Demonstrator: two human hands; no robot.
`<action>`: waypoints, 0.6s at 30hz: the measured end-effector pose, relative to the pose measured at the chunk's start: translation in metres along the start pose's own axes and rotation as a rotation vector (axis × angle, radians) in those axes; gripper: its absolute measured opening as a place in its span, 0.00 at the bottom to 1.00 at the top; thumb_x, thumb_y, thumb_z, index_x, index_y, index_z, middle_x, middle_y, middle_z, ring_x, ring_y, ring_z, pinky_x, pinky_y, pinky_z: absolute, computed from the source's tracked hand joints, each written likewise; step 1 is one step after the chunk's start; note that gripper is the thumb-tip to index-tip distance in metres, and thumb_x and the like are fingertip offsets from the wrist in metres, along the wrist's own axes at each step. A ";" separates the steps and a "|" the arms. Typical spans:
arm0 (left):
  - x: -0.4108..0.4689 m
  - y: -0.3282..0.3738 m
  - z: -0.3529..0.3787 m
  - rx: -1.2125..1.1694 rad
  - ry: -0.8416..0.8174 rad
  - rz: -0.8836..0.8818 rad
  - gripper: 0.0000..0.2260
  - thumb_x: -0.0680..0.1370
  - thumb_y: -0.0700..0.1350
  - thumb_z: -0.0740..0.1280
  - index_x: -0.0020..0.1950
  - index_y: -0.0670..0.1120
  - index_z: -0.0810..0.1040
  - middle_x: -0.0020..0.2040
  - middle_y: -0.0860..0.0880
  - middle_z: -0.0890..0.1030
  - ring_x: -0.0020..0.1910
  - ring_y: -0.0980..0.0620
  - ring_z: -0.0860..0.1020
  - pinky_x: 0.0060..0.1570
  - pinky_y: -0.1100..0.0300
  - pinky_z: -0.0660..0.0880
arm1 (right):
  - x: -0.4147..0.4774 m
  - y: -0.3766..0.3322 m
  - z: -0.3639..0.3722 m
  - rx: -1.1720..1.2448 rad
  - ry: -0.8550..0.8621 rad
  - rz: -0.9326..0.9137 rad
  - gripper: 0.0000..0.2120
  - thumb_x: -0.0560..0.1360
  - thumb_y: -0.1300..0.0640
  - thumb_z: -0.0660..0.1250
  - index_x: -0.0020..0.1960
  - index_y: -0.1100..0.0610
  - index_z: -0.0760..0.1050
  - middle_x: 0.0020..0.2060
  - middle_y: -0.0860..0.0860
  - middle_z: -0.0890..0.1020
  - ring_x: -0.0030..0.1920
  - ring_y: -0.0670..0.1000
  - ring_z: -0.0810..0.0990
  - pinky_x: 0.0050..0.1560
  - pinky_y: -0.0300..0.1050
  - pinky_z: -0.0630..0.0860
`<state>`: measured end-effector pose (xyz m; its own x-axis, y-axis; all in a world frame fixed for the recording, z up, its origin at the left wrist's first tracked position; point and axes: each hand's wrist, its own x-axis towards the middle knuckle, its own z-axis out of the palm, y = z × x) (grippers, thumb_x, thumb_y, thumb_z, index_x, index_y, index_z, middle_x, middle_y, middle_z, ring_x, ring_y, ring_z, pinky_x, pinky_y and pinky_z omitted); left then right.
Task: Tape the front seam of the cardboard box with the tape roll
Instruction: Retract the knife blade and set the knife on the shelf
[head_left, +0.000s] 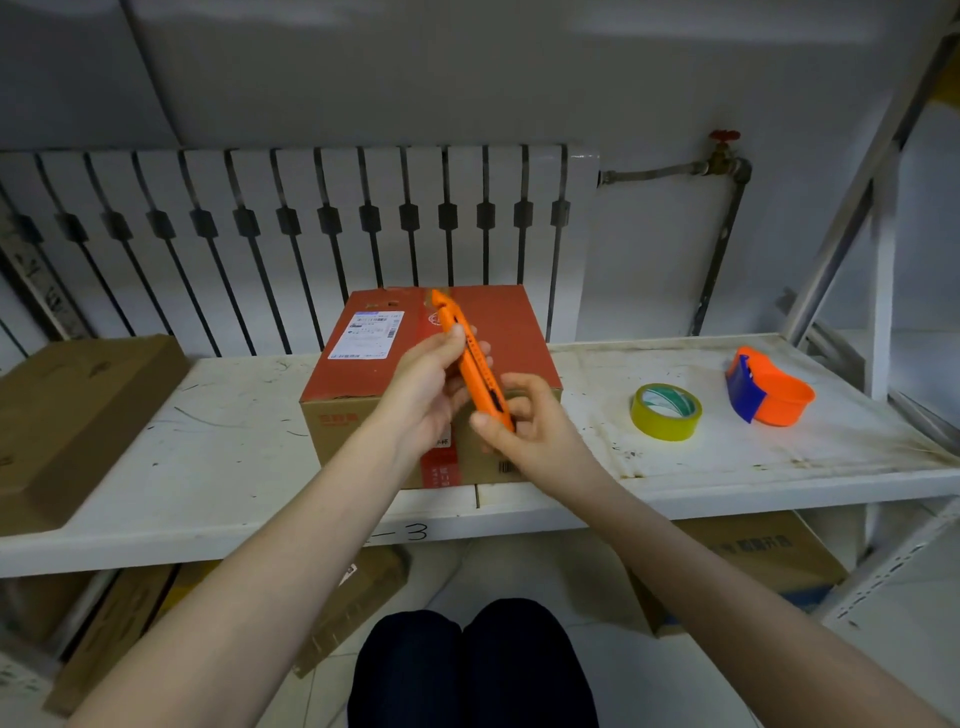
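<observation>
A cardboard box (363, 431) with a red top and a white shipping label stands on the white shelf (234, 431), its front face toward me. Over the box, both hands hold an orange utility knife (470, 358). My left hand (431, 384) grips the knife's upper half. My right hand (524, 426) pinches its lower end. The yellow tape roll (666, 412) lies flat on the shelf, to the right of the box and apart from both hands.
An orange and blue tape dispenser (769, 387) lies right of the tape roll. A flat brown carton (67, 421) sits at the shelf's left end. A white radiator (291, 234) stands behind, a shelf upright (883, 291) at right. More cartons lie below the shelf.
</observation>
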<state>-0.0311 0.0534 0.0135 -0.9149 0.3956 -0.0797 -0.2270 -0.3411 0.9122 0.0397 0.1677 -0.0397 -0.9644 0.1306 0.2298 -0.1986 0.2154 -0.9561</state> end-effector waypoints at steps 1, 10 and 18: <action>0.004 0.001 0.001 0.024 -0.009 0.014 0.07 0.79 0.46 0.62 0.49 0.45 0.78 0.45 0.46 0.82 0.47 0.49 0.80 0.49 0.55 0.77 | -0.002 0.002 -0.004 -0.084 0.062 -0.070 0.20 0.73 0.54 0.71 0.62 0.56 0.70 0.48 0.51 0.81 0.47 0.47 0.82 0.50 0.42 0.80; 0.036 -0.018 -0.004 1.789 -0.113 0.508 0.28 0.73 0.58 0.66 0.71 0.51 0.66 0.67 0.47 0.72 0.66 0.46 0.69 0.65 0.48 0.67 | 0.020 0.057 -0.102 -0.174 0.622 0.116 0.09 0.74 0.54 0.68 0.49 0.59 0.79 0.38 0.54 0.83 0.40 0.54 0.83 0.41 0.49 0.80; 0.059 -0.038 0.006 1.884 0.007 0.569 0.23 0.73 0.59 0.66 0.65 0.53 0.72 0.57 0.48 0.75 0.60 0.45 0.72 0.62 0.49 0.67 | 0.054 0.132 -0.123 -0.863 0.480 0.540 0.13 0.74 0.49 0.63 0.38 0.58 0.73 0.33 0.54 0.79 0.35 0.57 0.78 0.36 0.45 0.73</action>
<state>-0.0741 0.0944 -0.0234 -0.7432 0.5821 0.3300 0.6227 0.7821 0.0230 -0.0171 0.3224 -0.1316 -0.6837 0.7282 0.0478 0.5913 0.5912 -0.5484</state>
